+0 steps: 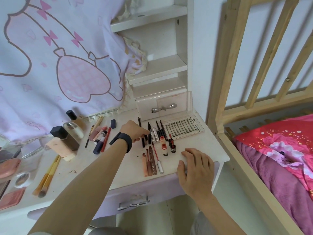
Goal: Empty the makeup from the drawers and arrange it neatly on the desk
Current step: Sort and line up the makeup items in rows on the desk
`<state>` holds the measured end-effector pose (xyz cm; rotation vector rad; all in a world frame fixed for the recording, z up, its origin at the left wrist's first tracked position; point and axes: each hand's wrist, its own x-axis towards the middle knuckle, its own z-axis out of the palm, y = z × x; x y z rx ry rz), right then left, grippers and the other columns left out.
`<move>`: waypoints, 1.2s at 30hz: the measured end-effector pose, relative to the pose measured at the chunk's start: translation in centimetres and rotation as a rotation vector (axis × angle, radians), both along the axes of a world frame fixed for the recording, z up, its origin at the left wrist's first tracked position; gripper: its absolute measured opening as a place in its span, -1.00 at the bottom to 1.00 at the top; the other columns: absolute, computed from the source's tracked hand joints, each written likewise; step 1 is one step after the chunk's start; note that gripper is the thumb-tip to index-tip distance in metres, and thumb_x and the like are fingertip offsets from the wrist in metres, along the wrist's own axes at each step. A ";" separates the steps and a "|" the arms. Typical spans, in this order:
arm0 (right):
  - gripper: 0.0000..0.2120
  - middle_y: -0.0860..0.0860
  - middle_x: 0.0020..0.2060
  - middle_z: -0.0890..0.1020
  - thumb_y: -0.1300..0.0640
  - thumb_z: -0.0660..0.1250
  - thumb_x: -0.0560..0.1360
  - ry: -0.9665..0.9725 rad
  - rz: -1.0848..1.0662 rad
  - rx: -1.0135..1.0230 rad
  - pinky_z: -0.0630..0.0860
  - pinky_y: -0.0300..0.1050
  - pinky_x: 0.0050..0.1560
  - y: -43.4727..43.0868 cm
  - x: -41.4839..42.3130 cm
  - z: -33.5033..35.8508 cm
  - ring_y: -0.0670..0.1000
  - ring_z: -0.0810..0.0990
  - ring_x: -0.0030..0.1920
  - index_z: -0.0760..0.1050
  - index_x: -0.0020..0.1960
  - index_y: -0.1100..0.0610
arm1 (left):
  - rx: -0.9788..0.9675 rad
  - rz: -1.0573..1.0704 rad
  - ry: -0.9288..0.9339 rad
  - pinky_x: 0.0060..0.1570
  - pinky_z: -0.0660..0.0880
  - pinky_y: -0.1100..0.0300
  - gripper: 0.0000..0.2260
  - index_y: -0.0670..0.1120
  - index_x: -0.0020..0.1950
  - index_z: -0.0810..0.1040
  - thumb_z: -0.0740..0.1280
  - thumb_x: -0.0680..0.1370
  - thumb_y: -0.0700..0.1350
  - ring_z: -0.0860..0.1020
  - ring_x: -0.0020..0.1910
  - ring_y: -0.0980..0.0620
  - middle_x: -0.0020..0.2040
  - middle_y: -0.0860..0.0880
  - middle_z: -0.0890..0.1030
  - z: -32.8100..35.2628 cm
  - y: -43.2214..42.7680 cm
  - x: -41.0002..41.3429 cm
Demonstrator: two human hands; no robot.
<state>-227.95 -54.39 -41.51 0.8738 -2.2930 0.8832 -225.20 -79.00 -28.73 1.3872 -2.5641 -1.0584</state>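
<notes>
Aligning the pencil row (159, 131) at its fingertips, left hand (133, 131) pinches one pencil (143, 143); right hand (197, 167), spread, braces on desk (94, 168).

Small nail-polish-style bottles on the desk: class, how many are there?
4, clustered before the clear lash tray: two orange-capped bottles, two dark red bottles beside them. None seems hidden.
</notes>
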 end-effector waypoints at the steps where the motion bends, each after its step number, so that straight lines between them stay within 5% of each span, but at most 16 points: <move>1: -0.69 0.06 0.14 0.64 0.00 0.23 0.52 0.004 -0.002 0.000 0.39 0.02 0.24 0.0 0.0 0.0 0.09 0.54 0.18 0.61 0.11 0.15 | -0.036 -0.014 -0.020 -0.28 0.53 0.21 -0.75 -0.18 -0.09 0.65 0.50 0.47 0.01 0.59 -0.29 0.03 -0.17 -0.07 0.71 0.0 0.1 0.0; 6: -0.70 0.06 0.14 0.64 0.01 0.23 0.52 0.008 0.002 -0.004 0.41 0.03 0.23 0.0 -0.1 -0.1 0.10 0.56 0.17 0.61 0.11 0.15 | -0.157 -0.068 -0.061 -0.09 0.61 0.13 -0.70 -0.12 -0.08 0.63 0.48 0.48 0.12 0.66 -0.16 -0.01 -0.15 -0.07 0.69 -0.3 0.4 0.3; 11: -0.70 0.06 0.13 0.64 0.02 0.24 0.52 0.017 0.004 -0.017 0.43 0.04 0.20 0.0 -0.1 -0.2 0.10 0.55 0.16 0.61 0.10 0.16 | -0.273 -0.190 0.070 -0.09 0.48 0.19 -0.87 0.08 0.05 0.60 0.40 0.55 0.07 0.58 -0.04 0.05 0.00 0.05 0.62 -0.7 0.5 1.7; 19: -0.68 0.07 0.17 0.64 0.03 0.22 0.55 0.020 0.008 0.011 0.45 0.09 0.25 0.0 -0.1 -0.3 0.11 0.56 0.21 0.60 0.16 0.17 | -0.580 -0.527 -0.047 0.18 0.44 0.12 -0.64 0.14 0.34 0.57 0.34 0.57 0.18 0.39 0.31 0.10 0.33 0.16 0.54 -2.2 1.1 4.5; 36: -0.65 0.06 0.21 0.63 0.02 0.19 0.57 -0.013 0.012 0.053 0.43 0.12 0.31 0.0 -0.2 -0.5 0.11 0.56 0.24 0.59 0.21 0.15 | -0.626 -0.525 -0.067 0.09 0.48 0.11 -0.74 0.10 0.29 0.61 0.29 0.63 0.08 0.47 0.22 0.04 0.21 0.06 0.62 -1.5 1.8 4.0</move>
